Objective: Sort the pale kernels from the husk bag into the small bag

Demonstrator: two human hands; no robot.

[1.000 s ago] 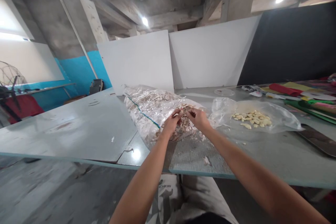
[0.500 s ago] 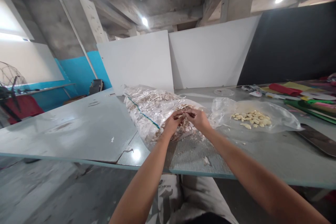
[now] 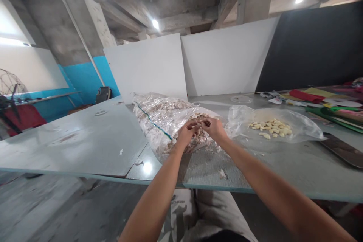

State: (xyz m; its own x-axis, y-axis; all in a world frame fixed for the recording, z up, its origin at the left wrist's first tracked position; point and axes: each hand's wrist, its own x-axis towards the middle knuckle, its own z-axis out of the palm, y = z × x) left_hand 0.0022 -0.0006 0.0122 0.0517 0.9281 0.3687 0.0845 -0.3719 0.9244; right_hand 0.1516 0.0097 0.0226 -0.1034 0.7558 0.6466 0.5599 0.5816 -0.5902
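My left hand and my right hand meet fingertip to fingertip, both pinched closed. Whatever lies between the fingers is too small to make out. They hover over the mouth of a large clear plastic bag full of papery, garlic-like skins, a blue-green strip running along its side. Loose brownish and white skins show beneath and around the hands. To the right, pale peeled cloves, looking like garlic, lie on or in another clear plastic bag.
Beside the cloves a dark phone-like slab lies near the right edge of the table. Coloured sheets are piled at the back right. A clear round lid sits behind the bags. White panels stand along the back.
My fingers have shifted only slightly at the same spot. The whole view has moved a little; the bags and cloves stay in place.
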